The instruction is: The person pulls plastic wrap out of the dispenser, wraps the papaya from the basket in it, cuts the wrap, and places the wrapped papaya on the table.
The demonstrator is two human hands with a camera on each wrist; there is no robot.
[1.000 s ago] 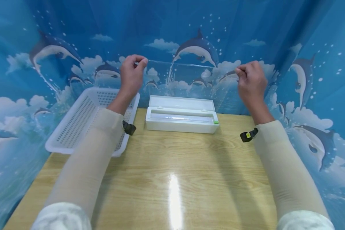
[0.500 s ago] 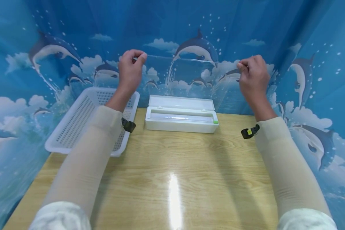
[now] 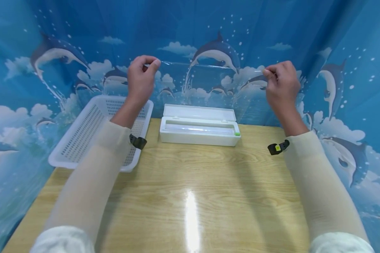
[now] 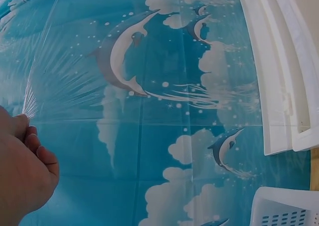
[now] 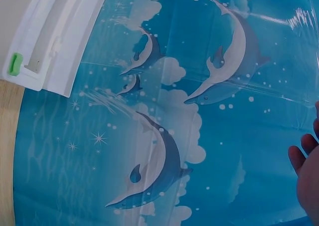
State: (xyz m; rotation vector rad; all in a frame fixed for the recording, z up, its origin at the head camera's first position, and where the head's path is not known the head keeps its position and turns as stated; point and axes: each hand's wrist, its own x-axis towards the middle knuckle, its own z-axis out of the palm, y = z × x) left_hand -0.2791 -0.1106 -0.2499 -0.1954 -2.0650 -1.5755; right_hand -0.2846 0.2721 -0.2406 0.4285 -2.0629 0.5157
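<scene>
A sheet of clear plastic wrap [image 3: 209,66] is stretched taut between both raised hands, its top edge a thin shiny line. My left hand [image 3: 141,79] pinches one corner between thumb and forefinger; in the left wrist view creases fan out of the plastic wrap [image 4: 31,99] from the fingertips. My right hand [image 3: 282,84] pinches the opposite corner. Below and between them, a white wrap dispenser box [image 3: 199,138] sits at the table's back edge, its lid [image 3: 199,112] tipped back. Inside lies the wrap roll [image 3: 199,129]. A green slider [image 3: 237,134] shows at its right end.
A white perforated plastic basket [image 3: 55,161] stands at the left, behind my left forearm. The wooden table [image 3: 183,172] reaches toward me. A blue curtain printed with dolphins [image 3: 190,21] hangs close behind the box and on both sides.
Both hands have risen slightly and drawn a little further apart, left hand leftward and right hand rightward, still holding the wrap. The box and basket have stayed in place.
</scene>
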